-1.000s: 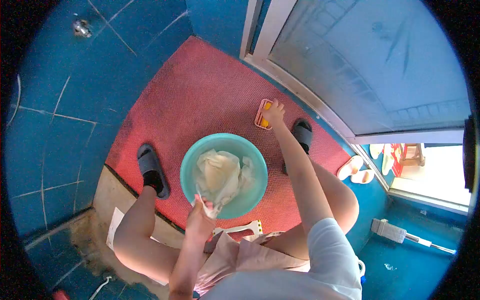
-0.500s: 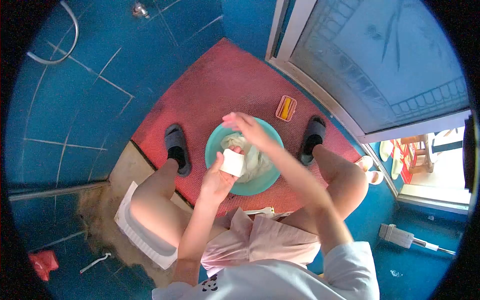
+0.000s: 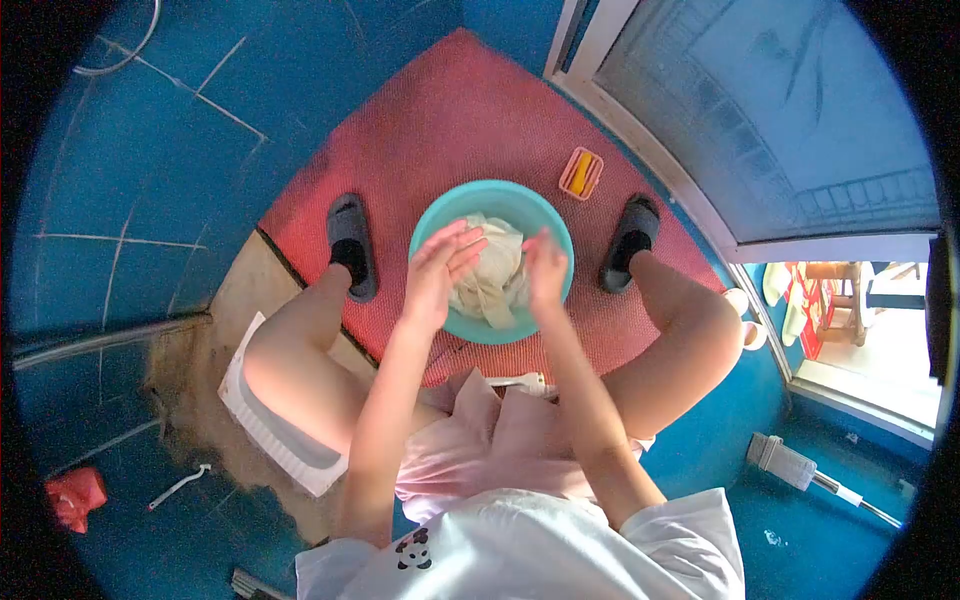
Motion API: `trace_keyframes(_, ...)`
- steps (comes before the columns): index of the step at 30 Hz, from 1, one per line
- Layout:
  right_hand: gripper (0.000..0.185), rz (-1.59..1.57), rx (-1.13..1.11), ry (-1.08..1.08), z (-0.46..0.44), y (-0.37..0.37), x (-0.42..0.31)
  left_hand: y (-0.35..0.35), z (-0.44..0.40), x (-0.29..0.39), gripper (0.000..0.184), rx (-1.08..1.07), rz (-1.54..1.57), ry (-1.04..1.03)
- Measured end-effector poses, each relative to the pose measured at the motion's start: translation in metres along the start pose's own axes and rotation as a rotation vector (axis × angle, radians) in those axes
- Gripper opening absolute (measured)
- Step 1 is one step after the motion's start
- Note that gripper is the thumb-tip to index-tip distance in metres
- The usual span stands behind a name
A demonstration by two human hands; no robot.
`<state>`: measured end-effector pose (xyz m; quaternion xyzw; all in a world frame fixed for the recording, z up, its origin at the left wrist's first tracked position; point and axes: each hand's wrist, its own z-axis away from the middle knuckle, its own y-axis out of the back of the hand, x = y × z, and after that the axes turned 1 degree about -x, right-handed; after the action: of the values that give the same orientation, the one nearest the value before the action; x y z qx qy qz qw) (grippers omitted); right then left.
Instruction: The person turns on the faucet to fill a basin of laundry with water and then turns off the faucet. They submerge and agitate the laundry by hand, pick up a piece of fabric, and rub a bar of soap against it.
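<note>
A turquoise basin (image 3: 425, 215) stands on the red mat between my feet. White and cream wet-looking cloth (image 3: 492, 270) lies bunched inside it. My left hand (image 3: 440, 265) hovers over the basin's left side, its fingers stretched out and nothing seen in them. Over the right side is my right hand (image 3: 545, 265), its fingers smeared by motion, so their hold cannot be made out. Both hands are beside the cloth; whether they touch it is unclear.
A pink soap dish (image 3: 581, 174) with a yellow bar sits beyond the basin to the right. Grey slippers (image 3: 350, 225) are on my feet. A squat toilet (image 3: 270, 430) lies at left, a mop (image 3: 785, 462) at right. A glazed door (image 3: 770, 110) stands at the upper right.
The white block-like piece that lay in my left palm is gone from view. My right hand has come down and right, and my left hand has moved forward over the basin.
</note>
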<state>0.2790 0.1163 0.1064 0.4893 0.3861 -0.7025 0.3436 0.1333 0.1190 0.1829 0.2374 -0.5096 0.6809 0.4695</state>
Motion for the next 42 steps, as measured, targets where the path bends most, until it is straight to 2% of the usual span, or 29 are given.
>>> trace_keyframes(1, 0.031, -0.024, 0.044, -0.001, -0.008, 0.009, -0.002, 0.013, -0.009, -0.014, 0.031, 0.01, 0.001, 0.017)
trace_keyframes(3, 0.028, -0.085, 0.039, 0.053, -0.027, 0.029, -0.001, 0.043, -0.032, -0.054, 0.029, 0.056, -0.529, 0.142)
trace_keyframes(4, 0.028, -0.081, 0.049, 0.045, -0.029, 0.035, -0.004, 0.059, -0.038, -0.081, 0.029, 0.053, -0.529, 0.155)
trace_keyframes(6, 0.023, -0.105, 0.092, -0.121, -0.032, 0.041, -0.019, 0.084, -0.049, -0.131, 0.032, -0.162, -1.512, -0.023)
trace_keyframes(7, 0.023, -0.102, 0.103, -0.129, -0.031, 0.043, -0.021, 0.086, -0.048, -0.146, 0.032, -0.173, -1.512, -0.013)
trace_keyframes(9, 0.019, -0.122, 0.072, -0.14, -0.031, 0.042, -0.023, 0.086, -0.05, -0.174, 0.03, -0.419, -2.102, -0.331)
trace_keyframes(10, 0.019, -0.118, 0.086, -0.148, -0.029, 0.042, -0.024, 0.09, -0.053, -0.186, 0.03, -0.437, -2.098, -0.324)
trace_keyframes(12, 0.018, -0.11, 0.028, -0.12, -0.026, 0.041, -0.023, 0.095, -0.057, -0.205, 0.03, -0.722, -2.165, -1.0)
trace_keyframes(15, 0.019, -0.109, -0.017, -0.12, -0.027, 0.042, -0.021, 0.094, -0.059, -0.221, 0.031, -0.834, -2.286, -0.931)
trace_keyframes(19, 0.019, -0.171, -0.015, -0.14, -0.029, 0.044, -0.02, 0.092, -0.063, -0.213, 0.033, -0.831, -2.212, -0.863)
trace_keyframes(21, 0.018, -0.184, 0.016, -0.175, -0.03, 0.045, -0.021, 0.081, -0.061, -0.205, 0.03, -0.65, -1.929, -0.601)
trace_keyframes(22, 0.017, -0.194, 0.043, -0.201, -0.03, 0.046, -0.022, 0.068, -0.06, -0.193, 0.03, -0.649, -1.936, -0.601)
trace_keyframes(24, 0.017, -0.173, 0.019, -0.231, -0.031, 0.05, -0.016, 0.038, -0.058, -0.16, 0.026, -0.303, -1.365, 0.033)
trace_keyframes(25, 0.017, -0.146, 0.0, -0.265, -0.03, 0.05, -0.013, 0.034, -0.063, -0.15, 0.026, -0.301, -1.373, 0.026)
trace_keyframes(27, 0.017, -0.106, -0.009, -0.286, -0.028, 0.048, -0.006, 0.028, -0.075, -0.128, 0.026, -0.255, -0.273, 0.379)
trace_keyframes(28, 0.017, -0.059, -0.014, -0.312, -0.027, 0.047, -0.003, 0.021, -0.075, -0.113, 0.026, -0.254, -0.279, 0.371)
trace_keyframes(30, 0.017, -0.054, -0.049, -0.274, -0.021, 0.039, 0.009, 0.006, -0.072, -0.083, 0.026, -0.227, -0.016, 0.31)
trace_keyframes(33, 0.021, -0.01, -0.134, -0.297, -0.01, 0.025, 0.007, -0.007, -0.063, -0.048, 0.029, -0.204, -0.004, 0.282)
trace_keyframes(35, 0.026, -0.122, -0.257, -0.278, -0.003, 0.015, -0.001, -0.006, -0.059, -0.035, 0.027, -0.204, -0.021, 0.244)
trace_keyframes(37, 0.03, -0.145, -0.339, -0.267, 0.001, 0.009, -0.013, -0.013, -0.05, -0.011, 0.028, -0.152, -0.245, 0.125)
trace_keyframes(39, 0.034, -0.167, -0.422, -0.252, 0.004, 0.001, -0.026, -0.018, -0.039, 0.01, 0.025, -0.088, -0.265, 0.121)
trace_keyframes(42, 0.036, -0.172, -0.536, -0.138, 0.011, -0.011, -0.051, -0.023, -0.028, 0.026, 0.03, -0.023, -0.538, 0.154)
